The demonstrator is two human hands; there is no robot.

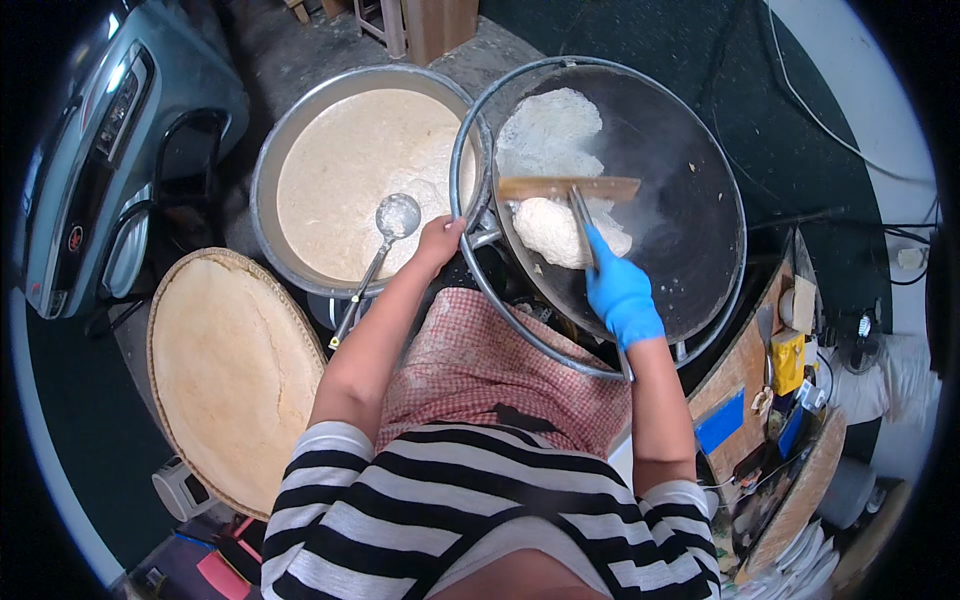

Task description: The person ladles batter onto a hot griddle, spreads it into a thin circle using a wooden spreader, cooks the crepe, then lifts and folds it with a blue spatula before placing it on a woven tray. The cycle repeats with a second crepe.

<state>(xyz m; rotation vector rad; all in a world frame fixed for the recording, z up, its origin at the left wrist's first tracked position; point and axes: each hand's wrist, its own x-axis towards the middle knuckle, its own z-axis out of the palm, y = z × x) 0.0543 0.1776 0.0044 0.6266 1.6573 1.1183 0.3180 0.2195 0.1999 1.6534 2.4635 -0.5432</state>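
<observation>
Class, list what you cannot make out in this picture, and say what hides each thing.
All in the head view:
Floor of the pot: hidden by the batter.
Patch of black pan under the dough: covered by it.
Middle of the spreader handle: inside the gloved right hand.
How far the left hand wraps the metal ring: hidden by the hand itself.
Rest of the vehicle: cut off by the picture's dark rim.

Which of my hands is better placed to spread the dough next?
Probably your right hand: it holds the spreader beside the dough, while your left hand is at the metal ring.
</observation>
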